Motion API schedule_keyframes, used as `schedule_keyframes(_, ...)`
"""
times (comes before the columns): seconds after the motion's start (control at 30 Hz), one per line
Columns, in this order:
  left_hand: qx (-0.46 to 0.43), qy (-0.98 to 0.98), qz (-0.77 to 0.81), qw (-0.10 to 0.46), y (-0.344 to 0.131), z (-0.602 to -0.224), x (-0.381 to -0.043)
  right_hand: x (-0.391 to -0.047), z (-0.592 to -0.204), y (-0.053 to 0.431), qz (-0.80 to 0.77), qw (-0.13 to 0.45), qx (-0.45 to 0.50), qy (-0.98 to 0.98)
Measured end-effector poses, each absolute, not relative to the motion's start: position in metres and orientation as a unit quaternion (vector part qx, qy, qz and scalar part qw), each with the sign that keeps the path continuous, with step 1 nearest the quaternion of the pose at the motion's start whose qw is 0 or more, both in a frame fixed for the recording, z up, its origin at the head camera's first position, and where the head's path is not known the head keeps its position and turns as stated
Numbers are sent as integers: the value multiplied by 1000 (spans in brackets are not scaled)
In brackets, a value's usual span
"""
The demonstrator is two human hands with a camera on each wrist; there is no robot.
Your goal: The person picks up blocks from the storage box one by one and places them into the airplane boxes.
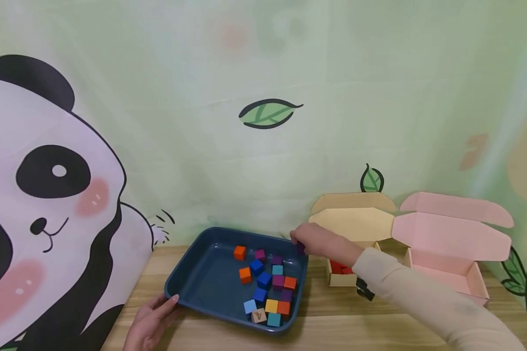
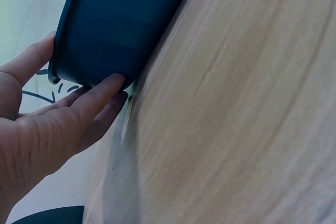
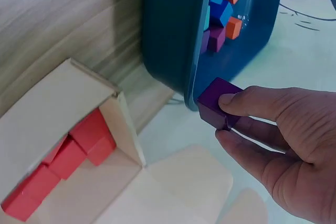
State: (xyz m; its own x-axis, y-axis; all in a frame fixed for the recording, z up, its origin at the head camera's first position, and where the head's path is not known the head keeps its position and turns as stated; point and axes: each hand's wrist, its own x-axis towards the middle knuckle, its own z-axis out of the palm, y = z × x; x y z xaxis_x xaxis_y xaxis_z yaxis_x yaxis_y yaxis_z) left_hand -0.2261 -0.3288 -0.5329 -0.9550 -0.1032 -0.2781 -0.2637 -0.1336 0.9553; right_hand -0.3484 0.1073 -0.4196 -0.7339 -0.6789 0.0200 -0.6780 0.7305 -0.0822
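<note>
A dark blue tray (image 1: 206, 278) holds several small cubes in orange, blue, purple, teal and yellow, mostly toward its right side. One plain wooden cube (image 1: 258, 316) near the front bears a dark mark. At the tray's left front corner, my left hand (image 1: 151, 319) grips it, thumb at the rim and fingers against the outer wall in the left wrist view. My right hand (image 3: 294, 135) pinches a purple cube (image 3: 215, 100) between thumb and fingers, beside the rim at the tray's far right corner. The left hand's palm side faces its wrist camera.
Right of the tray stands an open cream box (image 1: 351, 224) with several red cubes (image 3: 68, 158) inside. Beside it is an open pink box (image 1: 452, 236), its lid raised. A curtain (image 1: 272, 161) printed with a panda and leaves hangs behind the wooden table (image 1: 325, 321).
</note>
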Motion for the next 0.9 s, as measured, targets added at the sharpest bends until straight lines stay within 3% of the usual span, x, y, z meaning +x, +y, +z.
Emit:
schedule_keyframes(0.67, -145, 646, 747, 55, -332, -533, -227, -339, -411, 178, -36, 10, -384, 923)
schedule_keyframes(0.9, -144, 648, 746, 56, -333, -533, -227, -338, -411, 201, -33, 58, -372, 926)
